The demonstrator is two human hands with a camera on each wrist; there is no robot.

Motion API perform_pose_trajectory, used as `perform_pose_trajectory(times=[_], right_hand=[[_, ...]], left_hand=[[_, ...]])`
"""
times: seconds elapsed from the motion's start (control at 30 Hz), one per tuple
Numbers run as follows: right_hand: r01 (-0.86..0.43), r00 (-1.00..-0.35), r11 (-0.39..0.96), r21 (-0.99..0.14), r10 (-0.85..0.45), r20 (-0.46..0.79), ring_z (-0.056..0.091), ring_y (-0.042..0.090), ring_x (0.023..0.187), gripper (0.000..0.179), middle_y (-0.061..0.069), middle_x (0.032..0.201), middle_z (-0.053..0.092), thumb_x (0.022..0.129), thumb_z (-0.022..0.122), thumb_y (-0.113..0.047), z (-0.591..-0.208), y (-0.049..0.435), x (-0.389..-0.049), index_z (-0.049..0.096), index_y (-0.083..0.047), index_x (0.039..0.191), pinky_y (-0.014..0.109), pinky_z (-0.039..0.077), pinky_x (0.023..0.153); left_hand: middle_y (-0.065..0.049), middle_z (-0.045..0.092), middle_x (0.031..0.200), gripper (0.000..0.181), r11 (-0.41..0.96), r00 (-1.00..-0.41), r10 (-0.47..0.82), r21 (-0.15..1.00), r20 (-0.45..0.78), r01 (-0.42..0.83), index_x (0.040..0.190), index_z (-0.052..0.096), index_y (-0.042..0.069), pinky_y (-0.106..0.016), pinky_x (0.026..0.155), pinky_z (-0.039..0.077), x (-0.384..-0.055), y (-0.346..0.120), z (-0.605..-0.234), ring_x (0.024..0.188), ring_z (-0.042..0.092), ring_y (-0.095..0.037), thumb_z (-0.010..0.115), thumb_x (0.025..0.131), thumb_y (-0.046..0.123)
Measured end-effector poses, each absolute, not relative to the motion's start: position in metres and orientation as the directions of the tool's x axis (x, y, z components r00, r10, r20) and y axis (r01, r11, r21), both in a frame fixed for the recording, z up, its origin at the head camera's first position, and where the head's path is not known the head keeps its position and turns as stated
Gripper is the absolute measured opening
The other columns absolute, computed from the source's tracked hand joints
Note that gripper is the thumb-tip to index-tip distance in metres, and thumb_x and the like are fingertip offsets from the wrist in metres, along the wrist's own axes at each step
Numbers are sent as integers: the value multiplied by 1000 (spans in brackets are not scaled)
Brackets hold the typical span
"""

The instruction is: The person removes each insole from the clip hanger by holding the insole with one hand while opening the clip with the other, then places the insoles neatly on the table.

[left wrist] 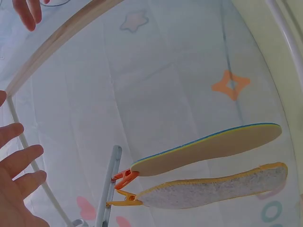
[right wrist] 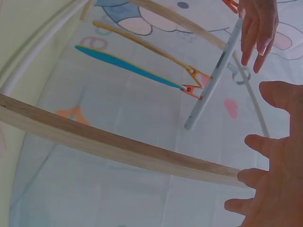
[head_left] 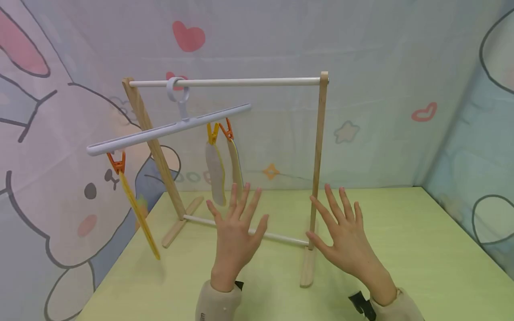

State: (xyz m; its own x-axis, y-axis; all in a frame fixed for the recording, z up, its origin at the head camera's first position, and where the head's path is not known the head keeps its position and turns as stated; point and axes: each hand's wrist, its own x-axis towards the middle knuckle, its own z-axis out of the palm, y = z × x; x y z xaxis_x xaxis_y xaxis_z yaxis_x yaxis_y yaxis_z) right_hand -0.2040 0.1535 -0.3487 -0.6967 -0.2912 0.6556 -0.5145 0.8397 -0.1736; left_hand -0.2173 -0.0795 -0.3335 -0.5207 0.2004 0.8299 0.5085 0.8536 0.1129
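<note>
Both hands are held up with fingers spread and nothing in them: my left hand (head_left: 234, 243) before the rack's middle, my right hand (head_left: 347, 243) beside its right post (head_left: 318, 142). A white hanger (head_left: 160, 131) hangs by its ring from the top rod (head_left: 249, 82), tilted down to the left. Near its right end, a yellow clip (head_left: 213, 133) bears a grey fuzzy insole (left wrist: 213, 191), and an orange clip (head_left: 228, 130) bears a beige insole (left wrist: 208, 149) with a blue face. At the left end, another orange clip (head_left: 118, 165) holds a thin yellow piece (head_left: 140, 218), seen edge-on.
The wooden rack's feet (head_left: 307, 267) stand on a pale green table (head_left: 401, 249), joined by a low white rod (head_left: 281, 238). A printed cloth (head_left: 377, 67) with a cartoon rabbit and hearts hangs behind and at the sides.
</note>
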Motion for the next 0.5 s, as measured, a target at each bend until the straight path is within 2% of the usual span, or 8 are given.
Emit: perform_pose_trajectory(times=[0.27, 0.5], right_hand=[[-551, -679, 817, -168, -322, 660, 4, 28, 140, 72, 3, 152, 6, 81, 60, -36, -341, 154, -198, 24, -24, 142, 61, 19, 99], [-596, -656, 780, -191, -335, 676, 13, 26, 139, 68, 6, 151, 13, 83, 60, -32, -340, 150, -195, 27, -20, 141, 55, 28, 100]], left_hand=[[-7, 50, 132, 53, 816, -439, 148, 142, 886, 561, 133, 44, 19, -70, 97, 3, -221, -83, -332, 128, 38, -29, 60, 82, 23], [-9, 55, 126, 45, 790, -434, 99, 195, 895, 582, 128, 50, 13, -67, 101, 4, -220, -92, -332, 120, 48, -29, 57, 84, 16]])
